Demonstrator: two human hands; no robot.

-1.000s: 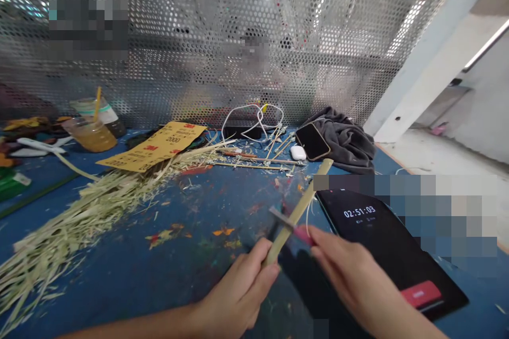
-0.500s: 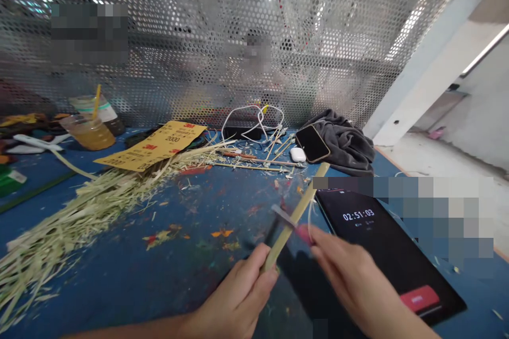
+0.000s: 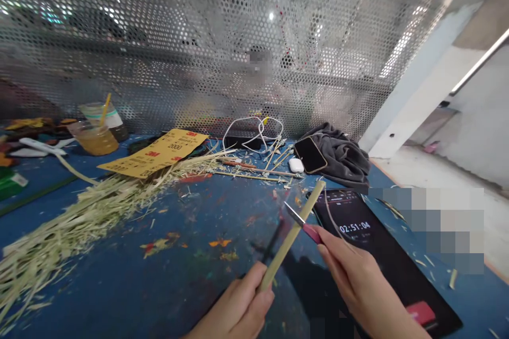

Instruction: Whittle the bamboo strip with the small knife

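Head view: pale strip (image 3: 292,243) under the pink-handled knife (image 3: 312,232), work approx. midway, we'd guess.
We see the strip slanting up & away above the surface (image 3: 191,270), L hand (image 3: 244,302) fingers closed round its near end, R hand (image 3: 353,270) fingers gripping the knife handle, blade across the strip; shavings (image 3: 79,228) piled far L suggest plenty's cut, tho we can't tell from which piece, nor how much is left on this one. Surface's blue, paint-flecked, w/ yellow sandpaper (image 3: 155,153) atop the pile, cup (image 3: 99,140) of amber liquid, phone (image 3: 312,154) against grey cloth (image 3: 345,161), timer tablet (image 3: 397,265) on R. Room: perforated metal screen (image 3: 178,63) in bg, white pillar (image 3: 421,79) & pale floor (image 3: 405,148) R.
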